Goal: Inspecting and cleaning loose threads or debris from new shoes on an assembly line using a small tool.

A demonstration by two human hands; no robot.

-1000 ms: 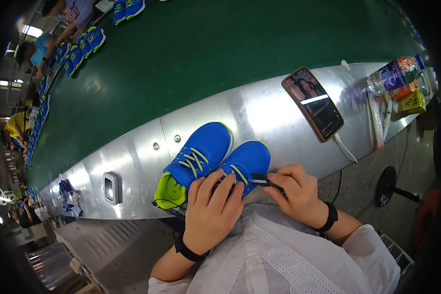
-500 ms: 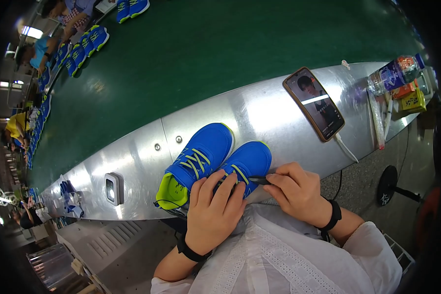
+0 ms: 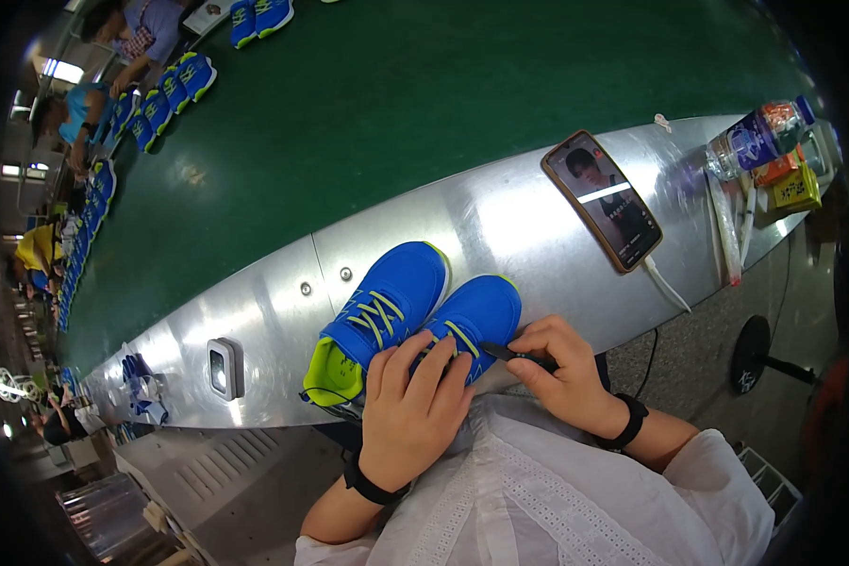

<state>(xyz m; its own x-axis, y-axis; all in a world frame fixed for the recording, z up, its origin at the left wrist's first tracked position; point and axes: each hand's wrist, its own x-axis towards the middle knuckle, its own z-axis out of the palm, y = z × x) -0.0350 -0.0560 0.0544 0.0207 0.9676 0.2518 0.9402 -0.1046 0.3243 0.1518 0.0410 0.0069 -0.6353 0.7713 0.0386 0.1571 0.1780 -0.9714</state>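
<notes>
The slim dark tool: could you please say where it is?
In the head view, the dark tool is in the right hand, right of centre, its tip by the rightmost blue shoe.

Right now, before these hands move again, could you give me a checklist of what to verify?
1. Left fingers on the right-hand blue shoe: ok.
2. Slim dark tool held in the right fingers: ok.
3. Tool's tip touching the shoe: cannot tell; too small.
4. Rear part of that shoe in plain view: not ok; the left fingers cover much of it.
5. Phone apart from both shoes: ok; it lies beyond them on the metal table.
</notes>
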